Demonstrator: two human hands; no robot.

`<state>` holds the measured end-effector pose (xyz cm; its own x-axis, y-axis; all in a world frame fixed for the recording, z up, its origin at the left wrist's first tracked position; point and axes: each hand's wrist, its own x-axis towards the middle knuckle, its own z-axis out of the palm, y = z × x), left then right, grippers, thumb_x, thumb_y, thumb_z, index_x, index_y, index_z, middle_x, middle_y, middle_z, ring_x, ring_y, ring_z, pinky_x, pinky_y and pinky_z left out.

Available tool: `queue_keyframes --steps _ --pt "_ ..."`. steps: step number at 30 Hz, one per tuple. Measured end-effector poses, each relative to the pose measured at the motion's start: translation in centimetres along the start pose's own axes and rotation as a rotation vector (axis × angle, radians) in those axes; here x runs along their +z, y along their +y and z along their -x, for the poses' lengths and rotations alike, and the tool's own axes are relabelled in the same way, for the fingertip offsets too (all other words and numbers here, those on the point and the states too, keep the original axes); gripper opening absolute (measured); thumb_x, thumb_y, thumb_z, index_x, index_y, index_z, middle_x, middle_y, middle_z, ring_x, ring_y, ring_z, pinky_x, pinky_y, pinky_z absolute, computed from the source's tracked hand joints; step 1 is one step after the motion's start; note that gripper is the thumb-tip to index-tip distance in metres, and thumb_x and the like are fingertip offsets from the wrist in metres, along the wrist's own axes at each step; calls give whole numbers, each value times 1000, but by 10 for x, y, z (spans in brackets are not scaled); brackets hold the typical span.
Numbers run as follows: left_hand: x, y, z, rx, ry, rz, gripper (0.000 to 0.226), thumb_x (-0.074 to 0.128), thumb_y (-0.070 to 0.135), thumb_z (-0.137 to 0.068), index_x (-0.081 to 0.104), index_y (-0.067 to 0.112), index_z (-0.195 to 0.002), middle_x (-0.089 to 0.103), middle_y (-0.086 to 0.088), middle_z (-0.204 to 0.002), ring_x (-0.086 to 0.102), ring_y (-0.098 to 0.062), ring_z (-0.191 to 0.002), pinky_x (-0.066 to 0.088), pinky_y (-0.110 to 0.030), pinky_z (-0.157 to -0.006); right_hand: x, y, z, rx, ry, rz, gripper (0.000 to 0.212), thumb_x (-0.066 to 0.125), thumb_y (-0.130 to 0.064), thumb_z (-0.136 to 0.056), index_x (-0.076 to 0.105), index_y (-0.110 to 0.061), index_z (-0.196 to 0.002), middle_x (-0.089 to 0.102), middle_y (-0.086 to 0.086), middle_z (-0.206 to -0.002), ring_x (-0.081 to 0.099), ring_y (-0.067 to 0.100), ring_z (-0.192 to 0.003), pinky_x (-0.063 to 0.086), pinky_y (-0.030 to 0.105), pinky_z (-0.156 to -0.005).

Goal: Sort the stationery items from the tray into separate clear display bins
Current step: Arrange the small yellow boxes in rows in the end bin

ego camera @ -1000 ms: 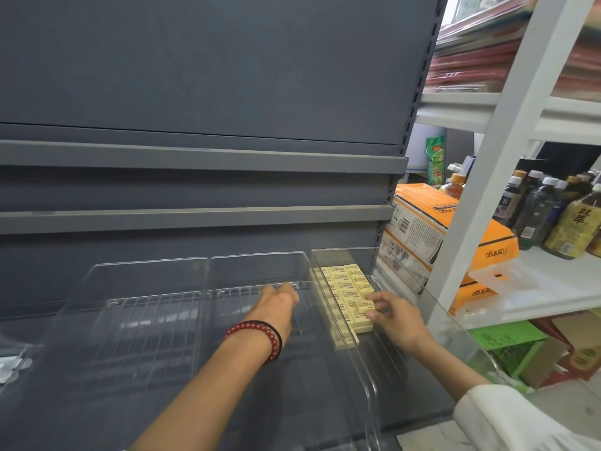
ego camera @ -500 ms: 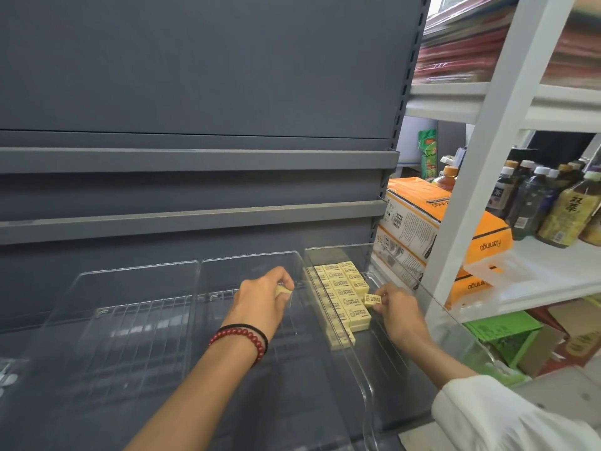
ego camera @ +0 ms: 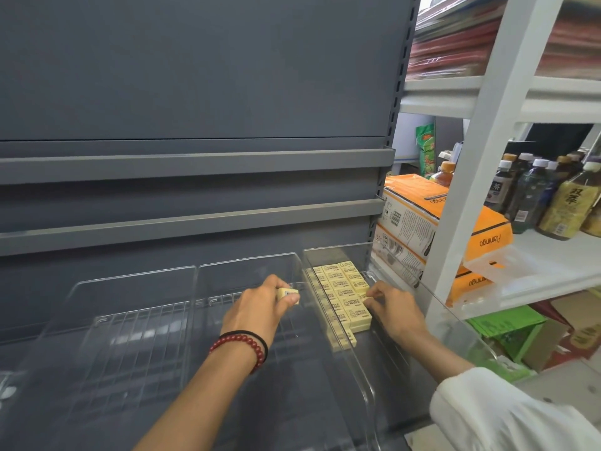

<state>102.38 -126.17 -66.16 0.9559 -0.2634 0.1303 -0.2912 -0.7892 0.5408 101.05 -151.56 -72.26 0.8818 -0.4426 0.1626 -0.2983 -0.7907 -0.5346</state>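
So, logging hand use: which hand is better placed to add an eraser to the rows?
Probably right: the right hand pinches an eraser beside the rows; the left hand holds another eraser over the neighbouring bin.

Grey shelf [ego camera: 403, 428]: three clear bins [ego camera: 247, 259] side by side; yellow erasers [ego camera: 344, 294] stacked in rightmost bin [ego camera: 422, 288].
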Motion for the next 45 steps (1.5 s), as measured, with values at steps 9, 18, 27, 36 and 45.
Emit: queue_keyframes --steps 9,18,27,36,45 --pt "5 10 1 -30 75 141 22 35 44 -99 56 40 -101 64 16 -87 58 -11 -80 46 -29 -65 -20 -51 28 -443 43 -168 27 49 -44 -97 65 -32 -116 64 -18 -114 54 1 -105 43 25 -93" --pt "-1 9 0 -46 203 359 15 75 32 -78 62 37 -78 67 23 -78 65 3 -77 54 -32 -78 -14 -93 42 -491 -100 -523 18 58 -27 -95 68 -23 -109 69 -16 -101 59 -3 -96 42 9 -74" --pt "-3 16 6 97 202 102 22 74 34 -79 55 36 -89 67 22 -98 64 -3 -94 54 -32 -78 -10 -85 37 -529 -157 -386 29 66 -20 -89 65 -24 -117 62 -7 -111 56 2 -94 37 6 -83" --pt "0 14 5 201 77 -311 24 40 49 -96 50 37 -114 64 20 -107 57 -8 -105 46 -30 -81 -15 -39 24 -404 -4 -77 28 59 -31 -94 57 -29 -122 54 -9 -119 49 12 -115 42 32 -98" --pt "-1 13 4 183 45 -334 15 42 42 -96 53 37 -105 63 22 -104 59 -7 -99 40 -25 -71 -19 8 18 -216 -91 -37 31 61 -29 -93 58 -28 -124 60 -6 -117 55 10 -107 48 31 -95"
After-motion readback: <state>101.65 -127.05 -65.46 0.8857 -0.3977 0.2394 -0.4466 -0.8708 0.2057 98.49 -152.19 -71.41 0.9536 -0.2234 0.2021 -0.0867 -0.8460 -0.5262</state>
